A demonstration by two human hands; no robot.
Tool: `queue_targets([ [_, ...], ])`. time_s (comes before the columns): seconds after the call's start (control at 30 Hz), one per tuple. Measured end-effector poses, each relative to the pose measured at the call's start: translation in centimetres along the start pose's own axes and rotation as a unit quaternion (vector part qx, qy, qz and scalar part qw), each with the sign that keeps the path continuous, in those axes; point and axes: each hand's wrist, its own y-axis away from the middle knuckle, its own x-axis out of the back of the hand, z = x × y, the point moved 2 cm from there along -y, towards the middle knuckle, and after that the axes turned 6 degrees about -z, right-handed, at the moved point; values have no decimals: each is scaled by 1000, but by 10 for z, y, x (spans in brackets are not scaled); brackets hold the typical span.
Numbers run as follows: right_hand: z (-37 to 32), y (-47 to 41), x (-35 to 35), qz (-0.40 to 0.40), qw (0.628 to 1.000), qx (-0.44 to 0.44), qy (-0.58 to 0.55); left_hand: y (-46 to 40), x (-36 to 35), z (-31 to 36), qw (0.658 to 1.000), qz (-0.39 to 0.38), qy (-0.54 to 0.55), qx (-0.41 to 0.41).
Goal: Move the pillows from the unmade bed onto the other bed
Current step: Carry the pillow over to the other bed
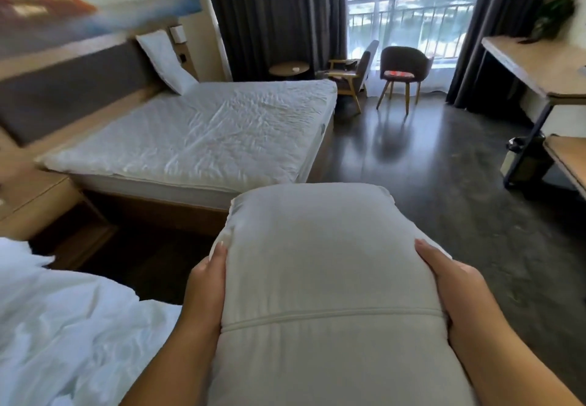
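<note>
Both forearms are extended forward; a cream pillow (326, 282) is gripped between the left hand (206, 275) and the right hand (444, 279), fingers curled round its sides. It is held above the dark floor (444, 158), between rumpled white bedding (63, 326) and a sheeted bed (203, 133) where another pillow (165, 60) is propped.

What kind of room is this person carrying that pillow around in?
Most likely a hotel twin room: two beds, the far bed stripped to its sheet with one pillow against the headboard, two chairs by a curtained balcony window, and a wall desk.
</note>
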Motion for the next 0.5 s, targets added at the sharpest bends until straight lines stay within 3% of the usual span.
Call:
queue_targets([
  [0.13, -27, -79, -43, -59, 998, -13, 19, -46, 2, 25, 997, 74, 36, -3],
  [0.33, -49, -173, -118, -129, 989, -52, 51, -130, 8, 41, 989, 116, 91, -4],
  [0.5, -73, -241, -188, -118, 988, -30, 98, -227, 21, 52, 983, 114, 146, 6],
])
